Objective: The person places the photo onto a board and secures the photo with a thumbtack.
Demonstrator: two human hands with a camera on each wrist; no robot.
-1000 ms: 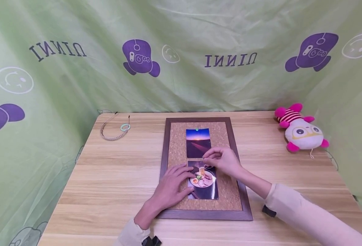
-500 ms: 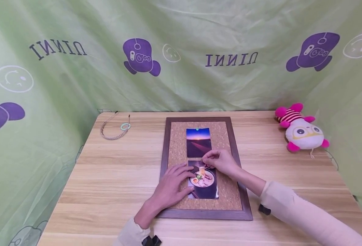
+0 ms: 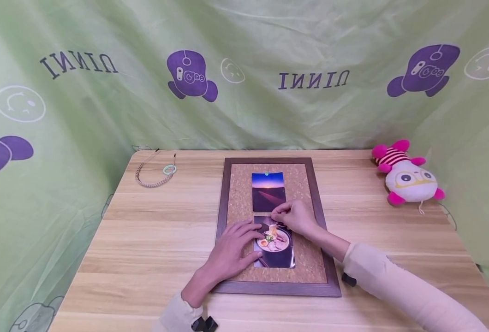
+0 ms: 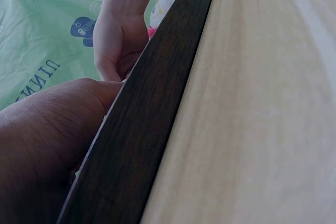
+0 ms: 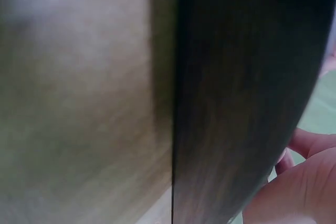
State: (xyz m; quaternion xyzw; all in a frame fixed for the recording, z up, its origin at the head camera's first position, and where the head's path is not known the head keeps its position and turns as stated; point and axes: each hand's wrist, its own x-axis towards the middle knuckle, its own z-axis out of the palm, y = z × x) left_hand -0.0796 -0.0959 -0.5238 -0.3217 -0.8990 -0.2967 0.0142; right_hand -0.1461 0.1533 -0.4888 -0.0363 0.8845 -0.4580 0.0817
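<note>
On a framed corkboard (image 3: 240, 198) lie two photos, one above the other. The upper sunset photo (image 3: 268, 191) has a green pushpin (image 3: 266, 174) at its top edge. Below it is a photo of a noodle bowl (image 3: 274, 242), its left part covered by my left hand (image 3: 233, 251), whose spread fingers rest on it. My right hand (image 3: 296, 217) pinches thumb and forefinger together at that photo's top edge, on what seems to be a small pin, mostly hidden by the fingertips. Both wrist views show mainly the dark frame edge (image 4: 152, 82), with parts of the hands beyond it.
A plush toy (image 3: 410, 177) with pink limbs lies at the back right of the wooden table (image 3: 153, 240). A coiled cord with a mint ring (image 3: 155, 184) lies at the back left. Green printed curtain (image 3: 244, 120) surrounds the table.
My right hand has shifted slightly left along the noodle photo's top edge, its forearm and sleeve swinging left too. My left hand stays in place on the photo.
</note>
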